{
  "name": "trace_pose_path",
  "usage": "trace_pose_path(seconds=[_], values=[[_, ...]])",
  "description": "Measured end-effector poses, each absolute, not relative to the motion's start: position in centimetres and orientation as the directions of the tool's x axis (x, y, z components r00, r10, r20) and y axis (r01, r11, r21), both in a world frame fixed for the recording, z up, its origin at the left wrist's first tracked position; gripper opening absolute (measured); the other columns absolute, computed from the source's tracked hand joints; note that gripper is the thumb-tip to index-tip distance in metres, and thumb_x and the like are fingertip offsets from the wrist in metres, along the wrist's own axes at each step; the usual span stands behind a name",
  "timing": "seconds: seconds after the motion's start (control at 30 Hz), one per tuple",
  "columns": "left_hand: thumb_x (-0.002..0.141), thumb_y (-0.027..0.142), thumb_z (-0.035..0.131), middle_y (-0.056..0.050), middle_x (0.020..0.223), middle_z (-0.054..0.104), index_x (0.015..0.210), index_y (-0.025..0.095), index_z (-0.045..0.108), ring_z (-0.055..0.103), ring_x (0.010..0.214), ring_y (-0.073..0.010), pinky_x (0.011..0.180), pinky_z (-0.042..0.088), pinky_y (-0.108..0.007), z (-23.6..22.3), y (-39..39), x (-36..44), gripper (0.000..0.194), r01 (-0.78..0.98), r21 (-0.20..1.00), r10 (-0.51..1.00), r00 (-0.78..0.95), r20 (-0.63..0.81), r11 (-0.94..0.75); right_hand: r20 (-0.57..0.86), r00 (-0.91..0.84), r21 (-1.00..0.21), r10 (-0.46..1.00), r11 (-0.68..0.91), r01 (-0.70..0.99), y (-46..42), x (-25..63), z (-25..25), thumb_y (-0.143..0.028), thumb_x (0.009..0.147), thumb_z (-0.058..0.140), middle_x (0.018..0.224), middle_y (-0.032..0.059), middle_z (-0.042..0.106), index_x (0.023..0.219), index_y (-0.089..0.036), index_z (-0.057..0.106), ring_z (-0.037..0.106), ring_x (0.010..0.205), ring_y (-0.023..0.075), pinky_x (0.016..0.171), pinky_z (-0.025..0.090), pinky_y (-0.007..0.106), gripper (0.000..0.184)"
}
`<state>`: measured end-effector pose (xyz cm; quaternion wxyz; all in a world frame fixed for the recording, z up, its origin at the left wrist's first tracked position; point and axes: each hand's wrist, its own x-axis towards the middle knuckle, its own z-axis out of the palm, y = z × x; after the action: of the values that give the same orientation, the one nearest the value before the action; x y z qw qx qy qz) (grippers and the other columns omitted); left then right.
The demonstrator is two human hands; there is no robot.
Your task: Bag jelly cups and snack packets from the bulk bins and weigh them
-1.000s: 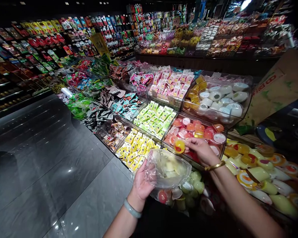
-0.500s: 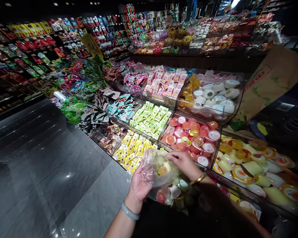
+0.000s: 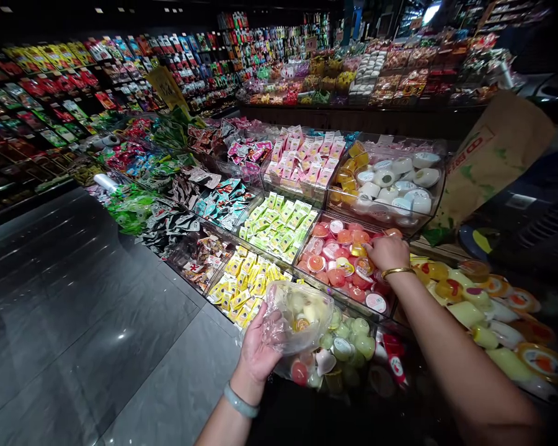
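My left hand (image 3: 260, 344) is closed on the rim of a clear plastic bag (image 3: 323, 303), whose mouth faces up. Pale, yellow and red jelly cups show through the bag. My right hand (image 3: 390, 253), wearing a gold bangle, is down in a bin of red and orange jelly cups (image 3: 337, 277). Its curled fingers pinch at the edge of a yellow jelly cup (image 3: 358, 249); the thumb is hidden. Just behind the bag lie green jelly cups (image 3: 360, 337).
Yellow packets (image 3: 242, 285), green packets (image 3: 281, 226) and pink packets (image 3: 302, 158) fill neighbouring bins with clear walls. White jelly cups (image 3: 402, 186) sit behind the red ones, larger yellow ones (image 3: 465, 310) to the right. A brown paper bag (image 3: 493, 155) stands at the right. Grey floor (image 3: 134, 347) lies left.
My right hand has left the plastic bag's mouth and moved forward and right into the red jelly cups. My left hand still holds the bag in nearly the same place.
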<state>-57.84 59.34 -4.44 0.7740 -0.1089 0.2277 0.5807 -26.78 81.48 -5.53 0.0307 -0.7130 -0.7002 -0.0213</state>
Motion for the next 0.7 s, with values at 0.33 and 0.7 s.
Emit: trace_pose_path(seconds=[0.33,0.7], values=[[0.103,0.034,0.039,0.007,0.055,0.033,0.069,0.016,0.046,0.032,0.041,-0.0040,0.041,0.025,-0.014,-4.7,59.2,-58.1,0.039,-0.951,0.081,0.851,0.226,-0.474,0.297,0.103,0.109,-0.102,0.989,-0.099,0.990,81.8,-26.8,-6.7,-0.031,0.088,0.050,0.090,0.0231,0.072,0.086,-0.010,0.078,0.063,0.090,0.0337,0.075,0.043,0.042,0.035],[0.103,0.035,0.039,0.007,0.054,0.032,0.062,0.016,0.039,0.032,0.041,-0.0034,0.040,0.027,-0.013,-4.7,59.3,-58.0,0.045,-0.947,0.049,0.842,0.257,-0.475,0.317,0.147,-0.262,-0.748,0.954,0.281,0.601,73.4,-32.2,-4.1,-0.033,0.089,0.051,0.077,0.0031,0.070,0.070,-0.020,0.068,0.065,0.073,0.0189,0.068,0.051,0.031,0.029]])
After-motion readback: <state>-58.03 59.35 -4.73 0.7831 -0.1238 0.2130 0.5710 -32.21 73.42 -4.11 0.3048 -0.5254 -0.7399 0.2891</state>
